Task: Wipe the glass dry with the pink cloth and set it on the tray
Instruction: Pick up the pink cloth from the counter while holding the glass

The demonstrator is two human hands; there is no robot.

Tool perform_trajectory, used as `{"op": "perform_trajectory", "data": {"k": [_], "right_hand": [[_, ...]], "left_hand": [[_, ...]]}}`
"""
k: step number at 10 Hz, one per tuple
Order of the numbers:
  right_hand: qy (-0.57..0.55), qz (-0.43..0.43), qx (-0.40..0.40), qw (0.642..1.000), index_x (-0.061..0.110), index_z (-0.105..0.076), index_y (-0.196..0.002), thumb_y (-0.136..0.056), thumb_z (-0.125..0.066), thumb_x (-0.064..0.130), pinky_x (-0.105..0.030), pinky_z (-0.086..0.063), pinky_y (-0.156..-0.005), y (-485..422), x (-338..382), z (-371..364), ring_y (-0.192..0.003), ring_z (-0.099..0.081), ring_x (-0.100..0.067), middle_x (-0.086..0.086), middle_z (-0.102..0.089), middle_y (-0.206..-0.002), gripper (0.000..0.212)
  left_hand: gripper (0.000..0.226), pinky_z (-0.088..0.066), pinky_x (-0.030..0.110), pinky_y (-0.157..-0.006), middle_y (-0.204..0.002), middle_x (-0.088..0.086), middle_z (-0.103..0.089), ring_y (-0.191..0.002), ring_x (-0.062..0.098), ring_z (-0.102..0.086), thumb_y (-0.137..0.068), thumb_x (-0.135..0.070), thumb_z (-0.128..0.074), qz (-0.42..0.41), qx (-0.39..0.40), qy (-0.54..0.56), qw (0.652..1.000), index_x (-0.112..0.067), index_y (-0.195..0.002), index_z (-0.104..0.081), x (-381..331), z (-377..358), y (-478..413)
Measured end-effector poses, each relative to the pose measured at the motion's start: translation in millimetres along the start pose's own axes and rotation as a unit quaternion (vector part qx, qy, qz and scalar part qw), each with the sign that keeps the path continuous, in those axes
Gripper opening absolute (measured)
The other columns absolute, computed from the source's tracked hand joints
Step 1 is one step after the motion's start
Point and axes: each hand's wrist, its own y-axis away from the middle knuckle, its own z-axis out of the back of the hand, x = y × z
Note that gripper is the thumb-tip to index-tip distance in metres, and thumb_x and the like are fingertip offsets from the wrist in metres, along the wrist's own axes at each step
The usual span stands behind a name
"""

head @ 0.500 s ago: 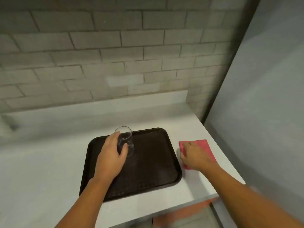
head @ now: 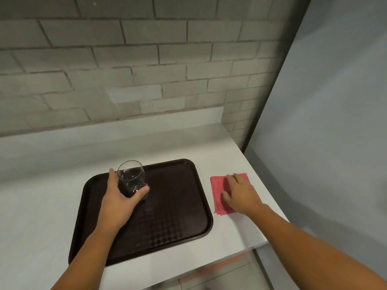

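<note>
Near the far left corner of the tray, the left hand grasps the upright glass. Right hand lies flat, fingers spread, on the pink cloth beside the tray's right edge.

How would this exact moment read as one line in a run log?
left hand: gripping upright glass on tray | right hand: flat on pink cloth, on counter beside tray

Your left hand is wrapped around the glass over the dark tray, right hand flat on the pink cloth.
</note>
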Motion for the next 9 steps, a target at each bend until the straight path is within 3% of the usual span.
{"op": "perform_trajectory", "data": {"k": [1,2,4,5,6,7,8,9], "right_hand": [[0.0,-0.01,0.02,1.0,0.018,-0.018,-0.178,-0.109,-0.055,0.061,-0.056,-0.031,-0.135,-6,-6,-7,-0.17,-0.029,-0.038,-0.01,-0.022,-0.187,0.089],[0.004,-0.008,0.039,0.999,0.015,-0.008,-0.179,-0.109,-0.052,0.066,-0.057,-0.022,-0.139,-12,-11,-15,-0.175,-0.014,-0.04,-0.01,-0.01,-0.19,0.097],[0.005,0.0,0.046,0.999,0.011,0.003,-0.179,-0.108,-0.036,0.077,-0.056,-0.008,-0.14,-14,-21,-37,-0.176,-0.003,-0.04,-0.012,-0.003,-0.19,0.104],[-0.002,0.003,0.028,1.0,0.013,0.007,-0.179,-0.105,-0.03,0.082,-0.054,-0.003,-0.14,-15,-26,-48,-0.176,0.001,-0.039,-0.012,0.002,-0.19,0.108],[0.002,0.01,0.022,1.0,0.016,0.008,-0.179,-0.099,-0.019,0.088,-0.056,-0.001,-0.141,-17,-27,-53,-0.176,0.002,-0.039,-0.011,0.003,-0.19,0.111],[0.003,0.008,-0.003,1.0,0.022,0.007,-0.179,-0.097,-0.014,0.093,-0.056,0.0,-0.14,-17,-21,-58,-0.176,-0.002,-0.039,-0.009,0.0,-0.191,0.111],[0.022,-0.015,-0.022,0.999,0.023,0.005,-0.179,-0.103,-0.015,0.088,-0.057,-0.003,-0.14,-18,-12,-62,-0.176,-0.005,-0.04,-0.009,-0.001,-0.191,0.102],[0.03,-0.031,-0.021,0.999,0.021,0.005,-0.179,-0.111,-0.014,0.076,-0.057,-0.004,-0.141,-20,-7,-61,-0.176,-0.003,-0.041,-0.012,0.0,-0.19,0.09]], "left_hand": [[0.12,-0.04,0.039,-0.122,-0.165,-0.015,-0.06,-0.155,0.019,-0.055,-0.08,-0.05,-0.102,0.02,0.015,0.04,0.999,-0.041,-0.174,-0.028,9,-2,-5],[0.105,-0.046,0.044,-0.126,-0.143,-0.034,-0.073,-0.14,0.002,-0.065,-0.067,-0.06,-0.099,0.003,0.047,0.072,0.996,-0.043,-0.159,-0.053,14,-3,-7],[0.134,-0.046,0.052,-0.129,-0.156,-0.011,-0.072,-0.144,0.015,-0.067,-0.046,-0.081,-0.102,0.016,0.075,0.14,0.987,-0.045,-0.163,-0.049,11,-5,-13],[0.109,-0.051,0.037,-0.119,-0.134,-0.041,-0.076,-0.128,-0.004,-0.073,-0.042,-0.085,-0.1,0.027,0.058,0.158,0.985,-0.085,-0.139,-0.049,8,-6,-15],[0.082,-0.051,0.032,-0.112,-0.114,-0.059,-0.07,-0.116,-0.013,-0.072,-0.039,-0.091,-0.096,0.03,0.035,0.166,0.985,-0.094,-0.11,-0.055,9,-8,-19],[0.096,-0.054,0.039,-0.116,-0.12,-0.045,-0.077,-0.119,-0.007,-0.074,-0.039,-0.092,-0.096,0.022,0.031,0.169,0.985,-0.067,-0.126,-0.066,7,-9,-20],[0.134,-0.054,0.05,-0.122,-0.146,-0.012,-0.074,-0.133,0.014,-0.072,-0.035,-0.091,-0.097,0.033,0.031,0.176,0.983,-0.035,-0.151,-0.062,10,-10,-22],[0.102,-0.058,0.039,-0.109,-0.133,-0.014,-0.074,-0.119,0.006,-0.073,-0.038,-0.093,-0.095,0.051,0.032,0.14,0.988,-0.056,-0.128,-0.065,8,-11,-23]]}}
